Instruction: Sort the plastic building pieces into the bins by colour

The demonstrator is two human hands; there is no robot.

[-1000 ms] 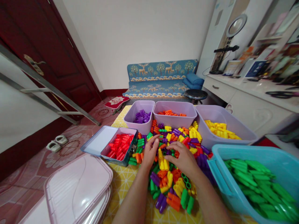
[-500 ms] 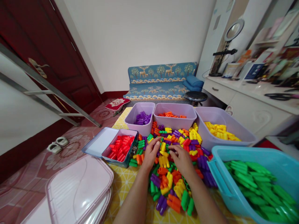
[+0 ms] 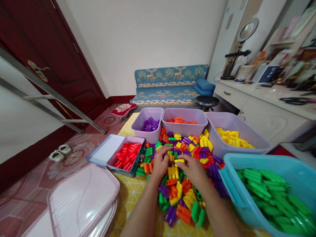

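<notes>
My right hand [image 3: 194, 168] pinches a short yellow plastic tube piece [image 3: 179, 161] between thumb and fingers, just above the mixed pile. Opposite it, my left hand [image 3: 160, 163] curls its thumb and fingers about another yellow tube piece [image 3: 170, 156], whose far end is partly hidden by the fingers. Below both hands lies a joined yellow piece [image 3: 173, 172]. Around them spread loose plastic tube pieces in purple, orange, green, red and yellow, such as an orange piece [image 3: 183, 214] and a green piece [image 3: 195, 210] at the near edge.
Lilac bins hold purple [image 3: 147, 131], orange [image 3: 185, 131] and yellow pieces [image 3: 234, 137]. A turquoise tub [image 3: 237, 194] of green pieces stands at right. At left are a hinged case [image 3: 134, 171] with red pieces and stacked lids [image 3: 84, 197]. A yellow patterned cloth [image 3: 128, 194] covers the table.
My right hand has closed on a yellow piece and lifted it slightly to the right. My left hand's fingers have curled in around the other yellow piece.
</notes>
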